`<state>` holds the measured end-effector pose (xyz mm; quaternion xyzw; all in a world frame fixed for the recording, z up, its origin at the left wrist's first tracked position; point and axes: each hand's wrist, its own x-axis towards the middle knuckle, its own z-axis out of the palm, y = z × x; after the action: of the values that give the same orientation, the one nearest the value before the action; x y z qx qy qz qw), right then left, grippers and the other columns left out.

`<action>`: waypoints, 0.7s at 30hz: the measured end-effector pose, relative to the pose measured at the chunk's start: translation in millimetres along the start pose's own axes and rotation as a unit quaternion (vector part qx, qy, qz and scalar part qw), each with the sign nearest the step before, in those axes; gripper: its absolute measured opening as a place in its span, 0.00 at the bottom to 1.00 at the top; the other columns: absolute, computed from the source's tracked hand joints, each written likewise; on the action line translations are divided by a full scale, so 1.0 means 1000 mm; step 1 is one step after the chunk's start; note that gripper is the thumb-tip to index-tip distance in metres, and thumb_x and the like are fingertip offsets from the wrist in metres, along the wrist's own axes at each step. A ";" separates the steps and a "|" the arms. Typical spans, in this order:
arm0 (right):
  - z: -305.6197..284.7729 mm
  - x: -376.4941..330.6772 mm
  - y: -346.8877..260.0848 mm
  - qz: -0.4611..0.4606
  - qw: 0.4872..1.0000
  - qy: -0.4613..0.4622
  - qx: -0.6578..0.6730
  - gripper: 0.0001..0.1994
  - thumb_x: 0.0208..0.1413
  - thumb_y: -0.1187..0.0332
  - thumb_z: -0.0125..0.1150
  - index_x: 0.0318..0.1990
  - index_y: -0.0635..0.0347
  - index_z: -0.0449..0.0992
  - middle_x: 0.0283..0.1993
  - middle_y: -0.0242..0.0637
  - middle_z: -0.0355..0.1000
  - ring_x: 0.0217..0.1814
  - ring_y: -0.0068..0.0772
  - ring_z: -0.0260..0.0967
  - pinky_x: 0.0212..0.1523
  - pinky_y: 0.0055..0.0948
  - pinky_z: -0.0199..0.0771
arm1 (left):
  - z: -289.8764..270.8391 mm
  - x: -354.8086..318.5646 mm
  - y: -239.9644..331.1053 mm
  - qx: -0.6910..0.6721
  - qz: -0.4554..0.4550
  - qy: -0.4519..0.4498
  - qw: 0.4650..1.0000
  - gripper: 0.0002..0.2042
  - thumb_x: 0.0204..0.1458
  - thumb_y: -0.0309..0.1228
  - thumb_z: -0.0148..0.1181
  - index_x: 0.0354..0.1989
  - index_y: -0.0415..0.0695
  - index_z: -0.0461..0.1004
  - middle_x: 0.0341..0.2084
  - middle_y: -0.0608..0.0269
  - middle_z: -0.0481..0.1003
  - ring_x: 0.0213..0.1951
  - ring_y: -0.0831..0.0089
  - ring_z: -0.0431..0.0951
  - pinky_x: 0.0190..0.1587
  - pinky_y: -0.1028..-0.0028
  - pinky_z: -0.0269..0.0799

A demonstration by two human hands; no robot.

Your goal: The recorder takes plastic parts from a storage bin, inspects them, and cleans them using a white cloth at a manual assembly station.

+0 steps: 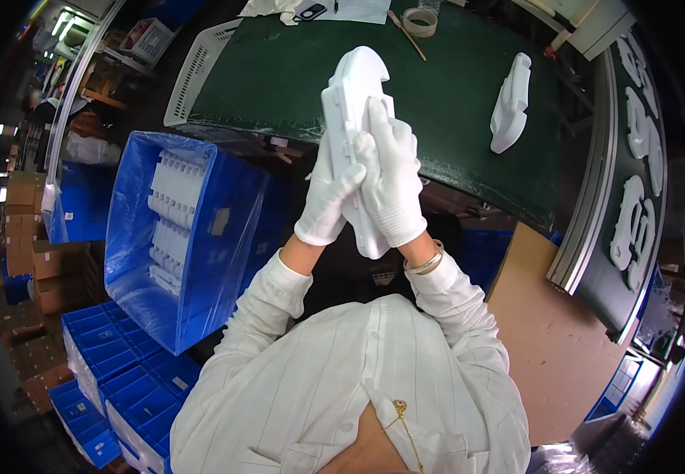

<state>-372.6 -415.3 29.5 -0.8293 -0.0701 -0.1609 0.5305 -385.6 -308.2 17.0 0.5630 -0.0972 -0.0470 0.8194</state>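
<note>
Gloved hands [394,174], white part [345,114] (held), table [445,99]

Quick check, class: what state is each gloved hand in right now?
Left gloved hand: closed, holding the white molded plastic part.
Right gloved hand: laid against the same part; cannot tell whether its grip is closed.

No text can be read. A pale label [220,221] stands on the bin's [220,272] side wall, a small white tag [68,215] on the crate [88,196] left of the bin; the paper [364,10] beyond and right of the bin is illegible.
</note>
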 end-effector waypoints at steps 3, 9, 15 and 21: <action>-0.005 -0.003 0.005 -0.070 0.998 -0.004 -0.002 0.19 0.62 0.66 0.50 0.59 0.63 0.68 0.51 0.51 0.65 0.52 0.50 0.64 0.52 0.41 0.67 | -0.006 -0.002 -0.002 -0.074 -0.032 0.071 0.994 0.35 0.53 0.41 0.58 0.66 0.41 0.52 0.57 0.57 0.64 0.57 0.69 0.67 0.59 0.69 0.65; -0.048 -0.001 0.028 0.027 0.980 0.116 0.159 0.14 0.66 0.72 0.43 0.53 0.66 0.70 0.50 0.39 0.70 0.49 0.26 0.68 0.52 0.25 0.68 | -0.032 0.004 -0.001 -0.316 -0.062 -0.032 0.946 0.28 0.52 0.42 0.54 0.57 0.35 0.63 0.47 0.51 0.72 0.49 0.65 0.76 0.54 0.68 0.72; -0.031 -0.008 0.000 -0.086 0.990 -0.101 -0.055 0.28 0.54 0.60 0.61 0.60 0.64 0.65 0.48 0.41 0.70 0.47 0.32 0.69 0.50 0.30 0.69 | -0.028 0.011 -0.014 -0.196 -0.051 0.063 0.977 0.32 0.54 0.41 0.55 0.65 0.41 0.55 0.55 0.55 0.66 0.54 0.67 0.70 0.56 0.68 0.68; -0.021 -0.005 0.013 0.013 0.991 -0.122 0.058 0.40 0.45 0.57 0.64 0.66 0.63 0.58 0.51 0.42 0.67 0.48 0.34 0.68 0.52 0.33 0.69 | 0.002 0.012 0.011 -0.072 -0.001 0.031 0.997 0.33 0.60 0.51 0.50 0.68 0.43 0.51 0.57 0.59 0.63 0.57 0.70 0.65 0.58 0.67 0.64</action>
<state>-377.4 -440.1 24.7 -0.8114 -0.1323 -0.0471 0.5674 -374.9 -307.9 29.5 0.5037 -0.0673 -0.0367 0.8605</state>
